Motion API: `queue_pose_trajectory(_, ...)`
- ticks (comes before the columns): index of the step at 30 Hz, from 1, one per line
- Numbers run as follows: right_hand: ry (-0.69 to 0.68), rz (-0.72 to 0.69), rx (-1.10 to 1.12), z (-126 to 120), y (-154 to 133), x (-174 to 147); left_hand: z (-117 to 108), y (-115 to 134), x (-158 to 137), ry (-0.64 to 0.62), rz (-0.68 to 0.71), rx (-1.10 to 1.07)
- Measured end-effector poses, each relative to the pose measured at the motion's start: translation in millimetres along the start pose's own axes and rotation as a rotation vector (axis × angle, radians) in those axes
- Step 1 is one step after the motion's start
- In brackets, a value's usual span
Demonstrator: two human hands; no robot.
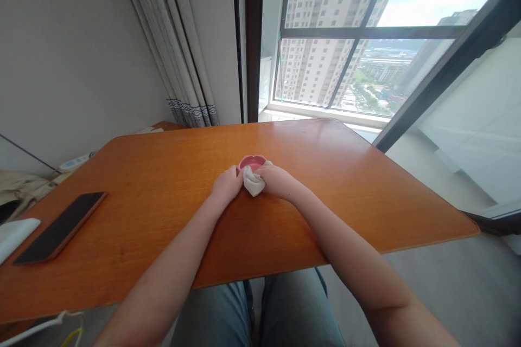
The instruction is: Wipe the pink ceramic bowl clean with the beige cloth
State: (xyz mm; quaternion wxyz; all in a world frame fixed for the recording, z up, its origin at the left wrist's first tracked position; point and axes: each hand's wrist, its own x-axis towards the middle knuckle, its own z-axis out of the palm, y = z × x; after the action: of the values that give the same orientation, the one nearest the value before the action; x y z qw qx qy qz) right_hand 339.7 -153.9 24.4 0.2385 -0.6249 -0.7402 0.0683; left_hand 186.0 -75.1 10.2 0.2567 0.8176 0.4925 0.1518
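Note:
A small pink dish (pixel 252 160) with a wavy rim is at the middle of the wooden table (pixel 171 173). My left hand (pixel 227 184) grips its left side, fingers closed at the rim. In my right hand (pixel 280 180) is a bunched white cloth (pixel 253 182), pressed against the near right part of the dish. The cloth hangs down in front and covers some of the dish's near side. My right fingertips are partly hidden by the cloth. Whether the dish rests on the table or is lifted slightly, I cannot tell.
A dark phone-like slab (pixel 61 227) lies at the left of the table, beside a white object (pixel 16 236). A power strip (pixel 75 162) is past the left edge. White and yellow cords (pixel 67 328) hang at the lower left. A large window (pixel 350 38) stands beyond the table.

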Motion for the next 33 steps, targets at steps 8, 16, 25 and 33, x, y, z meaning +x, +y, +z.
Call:
queue_pose_trajectory(8, 0.232, -0.066, -0.017, 23.1, -8.0, 2.2, 32.6, 8.9, 4.2, 0.225, -0.001, -0.878)
queue_pose_trajectory(16, 0.049, -0.249, -0.040, 25.6, 9.6, 8.1, -10.4, -9.3, 7.4, 0.118, 0.296, -0.543)
queue_pose_trajectory(25, 0.084, -0.233, -0.199, 26.0, 0.5, 6.6, -25.6, -5.3, 1.7, 0.258, 0.264, -0.466)
queue_pose_trajectory(33, 0.262, -0.200, -0.142, 28.8, -8.7, 0.8, -2.9, 14.9, -12.6, 0.490, 0.237, -0.622)
